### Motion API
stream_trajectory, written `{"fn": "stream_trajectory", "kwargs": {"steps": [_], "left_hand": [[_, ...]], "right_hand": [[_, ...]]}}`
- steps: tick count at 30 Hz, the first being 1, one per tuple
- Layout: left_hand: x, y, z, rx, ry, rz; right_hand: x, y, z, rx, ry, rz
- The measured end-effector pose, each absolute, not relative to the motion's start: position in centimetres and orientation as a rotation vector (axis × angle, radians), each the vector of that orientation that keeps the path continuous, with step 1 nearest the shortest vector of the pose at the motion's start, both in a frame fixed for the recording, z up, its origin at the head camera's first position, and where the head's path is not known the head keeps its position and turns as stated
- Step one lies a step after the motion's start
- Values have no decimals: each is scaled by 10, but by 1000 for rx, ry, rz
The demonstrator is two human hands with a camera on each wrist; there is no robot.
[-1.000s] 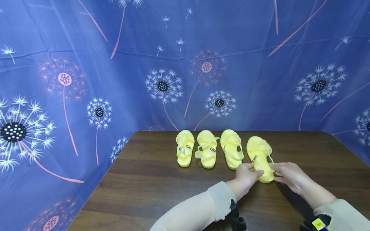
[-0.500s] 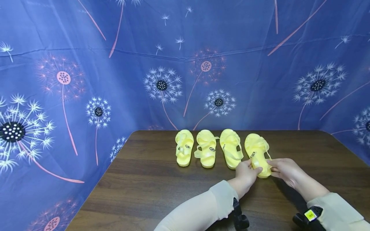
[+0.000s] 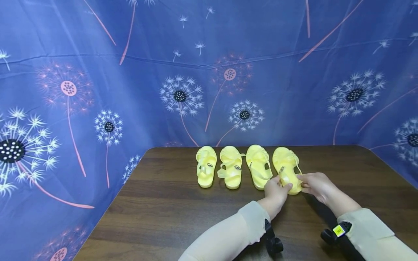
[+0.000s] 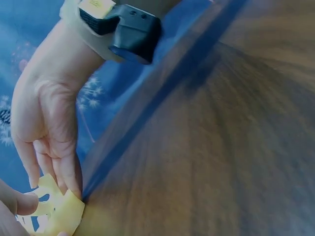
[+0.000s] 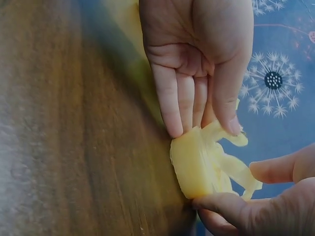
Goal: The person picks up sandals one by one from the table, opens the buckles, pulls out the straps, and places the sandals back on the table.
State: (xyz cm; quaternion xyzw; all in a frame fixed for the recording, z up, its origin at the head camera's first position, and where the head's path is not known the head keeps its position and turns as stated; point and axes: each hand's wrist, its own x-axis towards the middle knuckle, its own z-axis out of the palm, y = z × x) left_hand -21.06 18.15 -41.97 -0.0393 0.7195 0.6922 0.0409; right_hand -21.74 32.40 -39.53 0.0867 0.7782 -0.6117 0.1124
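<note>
A yellow jelly sandal (image 3: 283,157) stands at the right end of a row on the brown wooden table (image 3: 169,217). My left hand (image 3: 275,194) holds its heel end from the left, with the thumb over its edge. From the right, my right hand (image 3: 320,186) pinches the same sandal by its side and strap. In the right wrist view the heel of the sandal (image 5: 187,162) shows between both hands. The left wrist view catches only part of the sandal (image 4: 71,214) at the lower corner.
Left of the held sandal, matching yellow sandals stand side by side: the left one (image 3: 203,177), a middle one (image 3: 232,172) and the nearest one (image 3: 256,159). Behind the table hangs a blue dandelion-print cloth (image 3: 281,79). Each wrist carries a black camera (image 3: 274,244).
Both hands have moved the held sandal away from me and a little to the left. It now stands closer to the others, its toe about level with theirs. The grip looks the same.
</note>
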Motion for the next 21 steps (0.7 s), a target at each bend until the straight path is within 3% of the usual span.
{"fn": "stream_trajectory", "kwargs": {"steps": [21], "left_hand": [[-219,182,-422,-128,2088,2186]], "right_hand": [[-231,326,-390,275,2145,-1924]]}}
